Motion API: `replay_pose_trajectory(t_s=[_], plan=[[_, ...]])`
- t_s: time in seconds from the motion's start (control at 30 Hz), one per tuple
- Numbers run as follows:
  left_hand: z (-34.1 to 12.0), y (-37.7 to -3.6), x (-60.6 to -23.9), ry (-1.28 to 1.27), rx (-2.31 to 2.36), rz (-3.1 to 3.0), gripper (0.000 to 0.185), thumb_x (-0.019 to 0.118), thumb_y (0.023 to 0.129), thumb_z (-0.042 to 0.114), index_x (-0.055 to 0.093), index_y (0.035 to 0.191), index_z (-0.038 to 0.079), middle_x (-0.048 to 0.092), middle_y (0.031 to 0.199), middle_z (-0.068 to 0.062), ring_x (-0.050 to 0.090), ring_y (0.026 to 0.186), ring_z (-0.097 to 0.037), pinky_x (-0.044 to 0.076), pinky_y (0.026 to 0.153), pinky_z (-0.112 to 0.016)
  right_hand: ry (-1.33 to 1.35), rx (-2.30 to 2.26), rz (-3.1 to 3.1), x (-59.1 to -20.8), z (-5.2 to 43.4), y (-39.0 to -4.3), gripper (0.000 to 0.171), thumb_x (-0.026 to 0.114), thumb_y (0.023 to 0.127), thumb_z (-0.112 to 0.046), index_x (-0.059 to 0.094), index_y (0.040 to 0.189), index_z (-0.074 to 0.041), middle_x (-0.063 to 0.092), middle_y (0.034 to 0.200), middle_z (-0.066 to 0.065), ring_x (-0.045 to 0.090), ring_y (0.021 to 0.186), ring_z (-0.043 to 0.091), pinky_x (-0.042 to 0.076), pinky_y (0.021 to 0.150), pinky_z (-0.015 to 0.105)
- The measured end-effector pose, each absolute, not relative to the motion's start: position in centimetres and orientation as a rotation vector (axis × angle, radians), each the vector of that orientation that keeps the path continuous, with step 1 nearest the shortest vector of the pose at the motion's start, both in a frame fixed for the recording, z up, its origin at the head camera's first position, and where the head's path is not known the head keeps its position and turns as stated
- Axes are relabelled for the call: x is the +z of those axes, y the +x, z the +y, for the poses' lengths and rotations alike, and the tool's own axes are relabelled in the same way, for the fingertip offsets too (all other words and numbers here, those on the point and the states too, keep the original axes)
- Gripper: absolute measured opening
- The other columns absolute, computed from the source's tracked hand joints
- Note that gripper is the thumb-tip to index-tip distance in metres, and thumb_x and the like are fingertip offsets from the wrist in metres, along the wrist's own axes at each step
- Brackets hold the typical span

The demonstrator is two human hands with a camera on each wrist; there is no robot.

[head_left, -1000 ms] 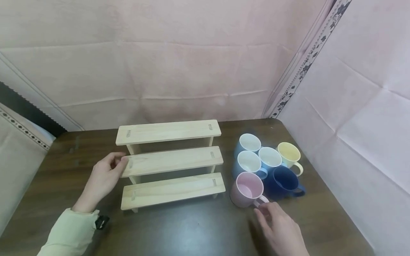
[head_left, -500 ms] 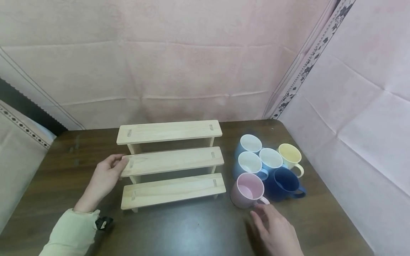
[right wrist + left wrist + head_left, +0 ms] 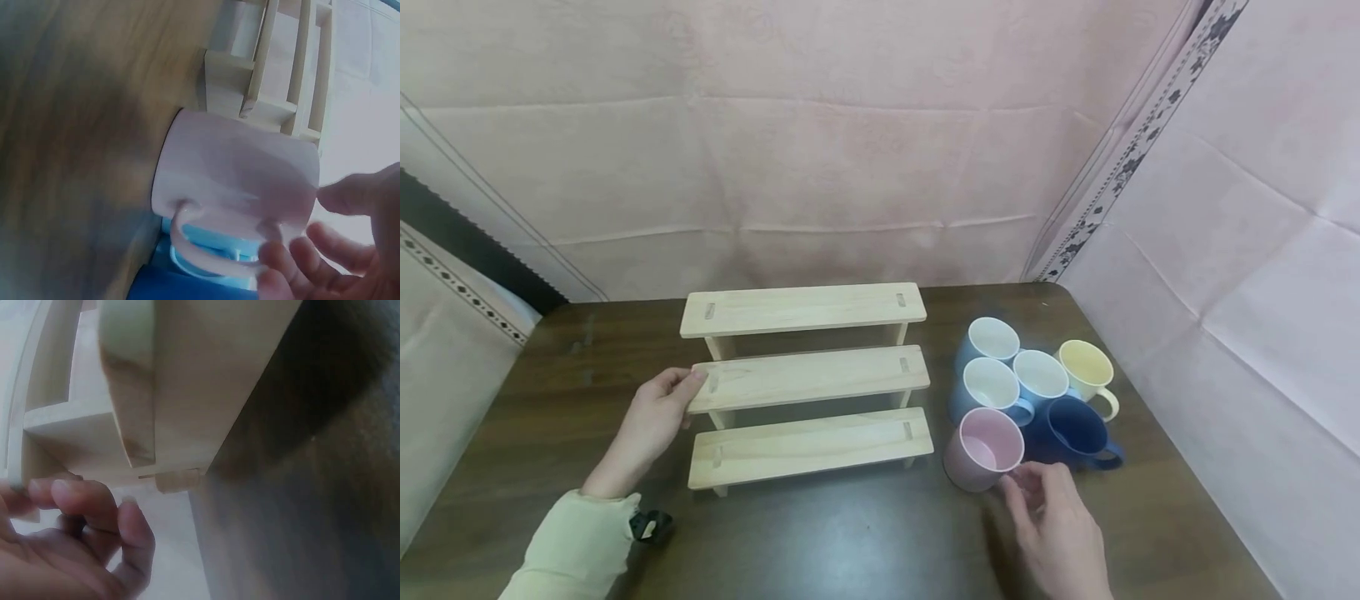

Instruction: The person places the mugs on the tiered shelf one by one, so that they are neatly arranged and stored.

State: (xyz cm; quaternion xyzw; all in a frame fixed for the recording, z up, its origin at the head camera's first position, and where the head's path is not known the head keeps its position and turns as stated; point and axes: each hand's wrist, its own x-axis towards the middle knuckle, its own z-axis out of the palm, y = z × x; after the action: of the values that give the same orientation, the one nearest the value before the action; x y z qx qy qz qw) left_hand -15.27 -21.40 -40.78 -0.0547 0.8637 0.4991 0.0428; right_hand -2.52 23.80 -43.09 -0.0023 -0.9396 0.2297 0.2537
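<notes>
A pale wooden three-tier display shelf (image 3: 811, 380) stands on the dark table. My left hand (image 3: 655, 412) pinches the left end of its middle board; in the left wrist view the fingers (image 3: 87, 500) curl beside the wood. At the right, a pink mug (image 3: 983, 450) stands upright at the front of a mug group. My right hand (image 3: 1060, 521) is at its handle, which the fingers hide in the head view. In the right wrist view, the thumb (image 3: 350, 194) meets the pink mug near its rim, and curled fingers overlap the handle (image 3: 206, 259).
Behind the pink mug stand light blue mugs (image 3: 991, 385), a yellow mug (image 3: 1086, 367) and a dark blue mug (image 3: 1071, 437), close together. Pale cloth (image 3: 850, 167) hangs behind the table and along both sides. The table (image 3: 820, 542) extends in front of the shelf.
My right hand first drew slightly back from the pink mug's handle, then came up to it again, with the fingers now covering it. The left hand keeps its place on the shelf.
</notes>
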Motion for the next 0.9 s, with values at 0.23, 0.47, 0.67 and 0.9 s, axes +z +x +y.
replay_pose_trajectory(t_s=[0.23, 0.47, 0.67, 0.9], plan=[[-21.4, -15.2, -40.9, -0.161, 1.541, 2.651, 0.065, 0.037, 0.103, 0.051, 0.047, 0.127, -0.008, 0.052, 0.079, -0.009, 0.051, 0.066, -0.021, 0.042, 0.058, -0.032, -0.056, 0.596, -2.496, -43.4, 24.8, -3.1, 0.031, 0.072, 0.084, -0.008, 0.059, 0.112, -0.005, 0.051, 0.101, 0.009, 0.062, 0.078, 0.023, 0.048, 0.054, 0.046], [-21.3, -15.2, -40.9, -0.199, 1.550, 2.646, 0.065, 0.038, 0.102, 0.053, 0.048, 0.126, -0.007, 0.052, 0.077, -0.008, 0.050, 0.066, -0.020, 0.042, 0.058, -0.032, -0.076, 0.590, -2.593, -43.8, 25.3, -3.2, 0.017, 0.064, 0.093, -0.016, 0.067, 0.107, -0.007, 0.055, 0.103, 0.007, 0.066, 0.085, 0.031, 0.048, 0.062, 0.056], [-21.3, -15.2, -41.1, -0.203, 1.544, 2.658, 0.066, 0.036, 0.102, 0.053, 0.048, 0.127, -0.006, 0.052, 0.078, -0.009, 0.050, 0.065, -0.021, 0.041, 0.057, -0.031, -0.031, 0.613, -2.696, -43.6, 25.6, -3.2, 0.016, 0.068, 0.092, -0.017, 0.065, 0.104, -0.007, 0.059, 0.091, 0.004, 0.059, 0.074, 0.018, 0.048, 0.062, 0.044], [-21.2, -15.2, -41.2, -0.205, 1.570, 2.642, 0.066, 0.037, 0.102, 0.054, 0.047, 0.127, -0.006, 0.051, 0.077, -0.007, 0.050, 0.065, -0.020, 0.043, 0.058, -0.032, 0.057, 0.674, -2.673, -44.1, 26.0, -3.5, 0.013, 0.072, 0.087, -0.005, 0.063, 0.097, -0.006, 0.057, 0.087, 0.002, 0.055, 0.072, 0.013, 0.051, 0.062, 0.034]])
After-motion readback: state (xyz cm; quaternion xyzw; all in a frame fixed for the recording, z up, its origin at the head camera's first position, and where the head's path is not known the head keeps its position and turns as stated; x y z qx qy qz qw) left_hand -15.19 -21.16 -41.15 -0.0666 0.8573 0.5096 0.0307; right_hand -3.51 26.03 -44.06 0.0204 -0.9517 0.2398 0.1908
